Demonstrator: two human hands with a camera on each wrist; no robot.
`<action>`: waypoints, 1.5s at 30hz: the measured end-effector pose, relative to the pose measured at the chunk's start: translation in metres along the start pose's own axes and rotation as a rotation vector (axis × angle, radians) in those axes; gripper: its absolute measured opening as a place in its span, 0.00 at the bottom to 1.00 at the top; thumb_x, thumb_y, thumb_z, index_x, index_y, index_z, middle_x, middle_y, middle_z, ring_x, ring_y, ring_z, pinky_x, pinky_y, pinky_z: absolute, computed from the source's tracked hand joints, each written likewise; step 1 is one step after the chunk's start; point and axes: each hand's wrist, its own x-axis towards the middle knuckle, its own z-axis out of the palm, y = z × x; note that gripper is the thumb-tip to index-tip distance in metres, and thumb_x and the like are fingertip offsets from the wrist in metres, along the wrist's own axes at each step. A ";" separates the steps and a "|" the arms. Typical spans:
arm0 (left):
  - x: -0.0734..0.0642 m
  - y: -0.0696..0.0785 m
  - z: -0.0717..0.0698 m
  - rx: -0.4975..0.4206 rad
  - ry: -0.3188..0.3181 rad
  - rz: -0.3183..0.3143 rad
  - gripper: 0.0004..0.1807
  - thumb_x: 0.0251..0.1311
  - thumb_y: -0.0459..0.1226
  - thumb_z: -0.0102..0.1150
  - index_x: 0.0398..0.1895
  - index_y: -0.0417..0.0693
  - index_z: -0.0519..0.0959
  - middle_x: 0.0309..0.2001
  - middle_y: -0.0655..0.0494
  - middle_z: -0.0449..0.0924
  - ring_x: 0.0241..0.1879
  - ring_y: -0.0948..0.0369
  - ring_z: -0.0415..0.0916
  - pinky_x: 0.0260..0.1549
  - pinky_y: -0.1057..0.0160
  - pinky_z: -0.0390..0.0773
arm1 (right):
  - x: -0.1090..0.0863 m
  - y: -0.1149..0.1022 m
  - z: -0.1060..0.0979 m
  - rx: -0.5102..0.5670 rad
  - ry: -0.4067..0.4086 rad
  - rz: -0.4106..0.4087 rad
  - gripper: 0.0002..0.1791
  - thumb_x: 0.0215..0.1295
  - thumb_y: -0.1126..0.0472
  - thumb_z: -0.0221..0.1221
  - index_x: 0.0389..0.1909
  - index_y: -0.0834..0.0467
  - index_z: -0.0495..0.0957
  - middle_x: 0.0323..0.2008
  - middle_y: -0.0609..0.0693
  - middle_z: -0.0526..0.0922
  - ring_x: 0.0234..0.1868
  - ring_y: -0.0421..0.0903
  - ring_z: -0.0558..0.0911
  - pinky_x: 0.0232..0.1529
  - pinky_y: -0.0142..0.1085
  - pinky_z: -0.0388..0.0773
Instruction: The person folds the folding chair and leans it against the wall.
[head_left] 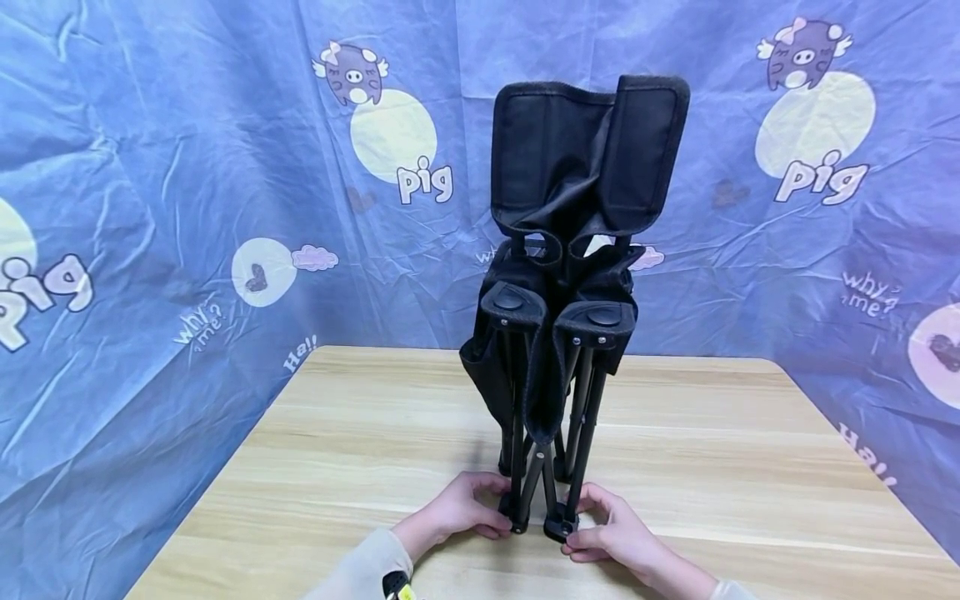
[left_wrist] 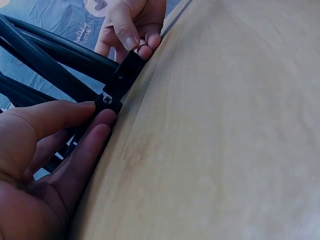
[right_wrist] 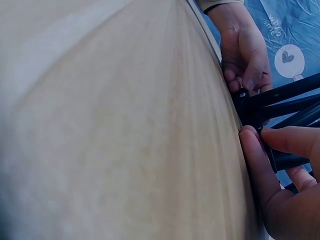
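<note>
A small black folding chair (head_left: 555,158) stands upright on the table, mostly folded, its fabric back raised and its seat sagging between the tubular legs. Its two near feet are slightly apart. At the near left foot (head_left: 516,523), my left hand (head_left: 468,507) pinches the plastic end between thumb and fingers. My right hand (head_left: 618,533) grips the near right foot (head_left: 559,527) in the same way. The left wrist view shows the left thumb (left_wrist: 60,117) on the foot beside a bolt. In the right wrist view, right-hand fingers (right_wrist: 292,140) hold the other foot low against the tabletop.
The light wooden table (head_left: 360,433) extends to both sides of the chair. Behind it hangs a wrinkled blue cloth (head_left: 202,167) printed with pigs and lettering. A watch (head_left: 397,585) sits on the left wrist over a light sleeve (head_left: 363,567).
</note>
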 end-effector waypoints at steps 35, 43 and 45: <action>0.024 0.008 -0.004 0.043 0.024 -0.014 0.28 0.48 0.13 0.62 0.57 0.23 0.72 0.50 0.43 0.73 0.31 0.45 0.85 0.32 0.56 0.87 | 0.021 -0.010 -0.013 -0.041 0.041 0.003 0.27 0.52 0.81 0.61 0.54 0.78 0.62 0.47 0.62 0.72 0.35 0.54 0.86 0.39 0.45 0.87; 0.033 0.007 -0.007 0.049 0.046 -0.014 0.28 0.47 0.13 0.62 0.56 0.24 0.74 0.49 0.44 0.74 0.32 0.44 0.85 0.31 0.55 0.88 | 0.028 -0.012 -0.018 -0.067 0.070 0.022 0.27 0.51 0.83 0.60 0.53 0.78 0.63 0.49 0.65 0.68 0.34 0.53 0.86 0.39 0.44 0.87; 0.035 0.007 -0.008 0.051 0.050 -0.014 0.28 0.47 0.13 0.62 0.56 0.25 0.74 0.49 0.44 0.74 0.32 0.45 0.85 0.31 0.55 0.88 | 0.030 -0.012 -0.019 -0.078 0.070 0.018 0.26 0.51 0.83 0.60 0.52 0.78 0.63 0.49 0.65 0.68 0.34 0.53 0.86 0.39 0.44 0.87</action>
